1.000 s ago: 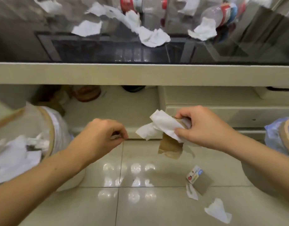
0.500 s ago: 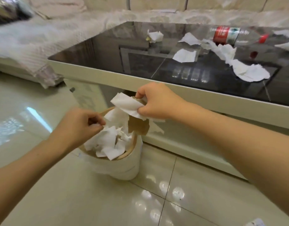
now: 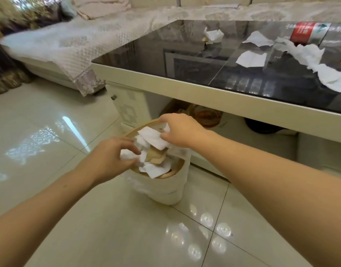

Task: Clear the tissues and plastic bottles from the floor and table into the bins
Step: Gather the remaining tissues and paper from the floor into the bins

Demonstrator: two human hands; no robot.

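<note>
A white bin [image 3: 165, 191] with a wooden rim stands on the floor by the table's corner, full of white tissues. My right hand [image 3: 182, 132] is over its far rim, shut on a white tissue [image 3: 152, 138]. A brown cardboard scrap [image 3: 156, 158] sits just below that tissue, among the ones in the bin. My left hand [image 3: 110, 158] is at the near rim, pinching a small tissue piece [image 3: 127, 156]. On the black glass table [image 3: 204, 93] lie more tissues [image 3: 251, 58] [image 3: 213, 35] [image 3: 323, 64] and a red-labelled plastic bottle [image 3: 308, 33].
A sofa with a lace cover [image 3: 69, 47] stands at the back left. Under the table are a brown object [image 3: 206, 116] and a dark round one [image 3: 262, 126]. Glossy tile floor [image 3: 50, 151] stretches to the left and in front.
My view swung from the table front to the bin at the left. Both hands dropped down to the bin's mouth, carrying the tissue and the brown scrap with them.
</note>
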